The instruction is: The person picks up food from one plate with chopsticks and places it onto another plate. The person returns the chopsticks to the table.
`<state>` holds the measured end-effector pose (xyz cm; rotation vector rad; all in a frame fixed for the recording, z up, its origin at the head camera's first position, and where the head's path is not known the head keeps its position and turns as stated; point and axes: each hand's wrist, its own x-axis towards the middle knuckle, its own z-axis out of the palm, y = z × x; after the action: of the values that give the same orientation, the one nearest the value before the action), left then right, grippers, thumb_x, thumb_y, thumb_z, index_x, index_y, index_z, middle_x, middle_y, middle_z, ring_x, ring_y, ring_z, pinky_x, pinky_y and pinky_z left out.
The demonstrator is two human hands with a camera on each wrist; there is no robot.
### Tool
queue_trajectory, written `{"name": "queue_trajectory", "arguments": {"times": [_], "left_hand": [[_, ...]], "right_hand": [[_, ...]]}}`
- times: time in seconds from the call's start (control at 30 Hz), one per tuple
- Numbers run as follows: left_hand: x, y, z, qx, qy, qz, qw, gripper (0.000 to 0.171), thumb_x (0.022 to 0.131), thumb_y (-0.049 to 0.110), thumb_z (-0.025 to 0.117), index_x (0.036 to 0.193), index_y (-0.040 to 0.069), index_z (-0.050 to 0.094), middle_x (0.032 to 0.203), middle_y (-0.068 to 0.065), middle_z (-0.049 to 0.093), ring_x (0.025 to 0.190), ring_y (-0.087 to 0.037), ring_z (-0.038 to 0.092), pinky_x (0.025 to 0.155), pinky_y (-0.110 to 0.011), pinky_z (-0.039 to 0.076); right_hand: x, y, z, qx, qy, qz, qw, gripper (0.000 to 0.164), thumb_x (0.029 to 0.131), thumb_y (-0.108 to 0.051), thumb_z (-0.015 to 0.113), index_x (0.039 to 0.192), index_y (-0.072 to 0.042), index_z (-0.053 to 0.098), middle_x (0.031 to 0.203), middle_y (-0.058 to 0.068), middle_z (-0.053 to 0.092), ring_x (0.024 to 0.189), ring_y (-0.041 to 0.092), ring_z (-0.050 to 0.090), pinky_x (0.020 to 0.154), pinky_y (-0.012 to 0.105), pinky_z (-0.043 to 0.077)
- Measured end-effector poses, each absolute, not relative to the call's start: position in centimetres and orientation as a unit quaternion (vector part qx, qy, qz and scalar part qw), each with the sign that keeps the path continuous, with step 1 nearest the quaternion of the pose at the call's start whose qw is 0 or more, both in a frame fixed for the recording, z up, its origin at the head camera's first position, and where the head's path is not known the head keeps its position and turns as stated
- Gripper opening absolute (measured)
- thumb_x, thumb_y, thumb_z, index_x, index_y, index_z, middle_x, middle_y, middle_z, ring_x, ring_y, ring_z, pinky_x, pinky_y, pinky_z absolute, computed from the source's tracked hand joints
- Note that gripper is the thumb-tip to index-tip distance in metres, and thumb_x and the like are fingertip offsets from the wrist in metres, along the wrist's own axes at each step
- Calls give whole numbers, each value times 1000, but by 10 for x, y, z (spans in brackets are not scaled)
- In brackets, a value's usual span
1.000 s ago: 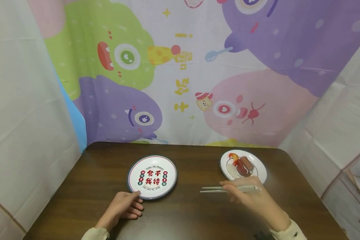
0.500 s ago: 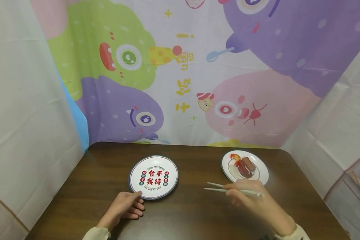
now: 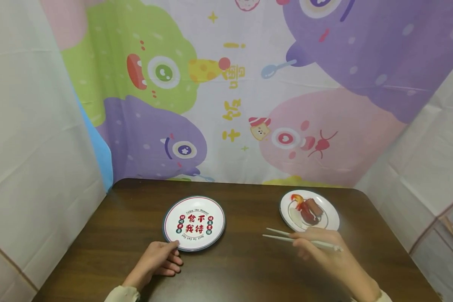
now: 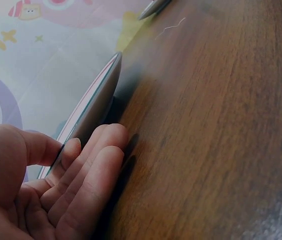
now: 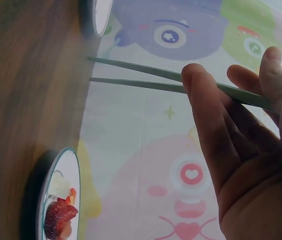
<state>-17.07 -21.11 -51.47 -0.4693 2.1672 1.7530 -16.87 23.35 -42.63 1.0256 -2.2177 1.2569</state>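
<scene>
My left hand (image 3: 159, 258) pinches the near-left rim of a white plate (image 3: 196, 205) with red lettering and a dark rim. In the left wrist view the thumb lies on top of the rim, a finger is beneath, and the other fingers (image 4: 93, 185) extend beside it. My right hand (image 3: 328, 251) holds a pair of pale chopsticks (image 3: 277, 238), tips pointing left and slightly apart. Nothing is between the tips in the right wrist view. Behind that hand stands a second white plate (image 3: 334, 216) bearing a brown block-shaped piece (image 3: 315, 207), a dark red piece (image 3: 307, 212) and a yellow-red piece (image 3: 296, 199).
Both plates stand on a dark brown wooden table (image 3: 241, 268). A cloth (image 3: 230, 163) with cartoon monsters hangs along its far edge. Pale cloth walls (image 3: 41, 167) rise at both sides. Table surface shows between the two plates.
My right hand has moved a little to the right with the chopsticks, and their tips have spread slightly. The left hand stays on the plate rim. The whole head view has shifted slightly.
</scene>
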Motion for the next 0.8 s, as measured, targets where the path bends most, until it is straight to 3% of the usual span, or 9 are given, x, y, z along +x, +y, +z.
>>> {"name": "queue_trajectory", "arguments": {"times": [0.37,0.8], "left_hand": [[-170,-212,-514,-159,758,613,156,37,102,34,57,82,3,61,71,-8,74,57,-18,72,52,-32,61],[-168,-211,-511,-163,765,604,152,39,102,35,56,82,2,60,70,-8,74,58,-17,72,52,-30,61]], "right_hand": [[-160,237,-424,299,-817,456,189,23,85,9,76,100,-8,79,67,-5,68,53,4,60,42,17,47],[-165,245,-426,313,-798,471,209,27,82,14,75,100,-6,78,69,-1,69,53,5,60,45,18,49]]}}
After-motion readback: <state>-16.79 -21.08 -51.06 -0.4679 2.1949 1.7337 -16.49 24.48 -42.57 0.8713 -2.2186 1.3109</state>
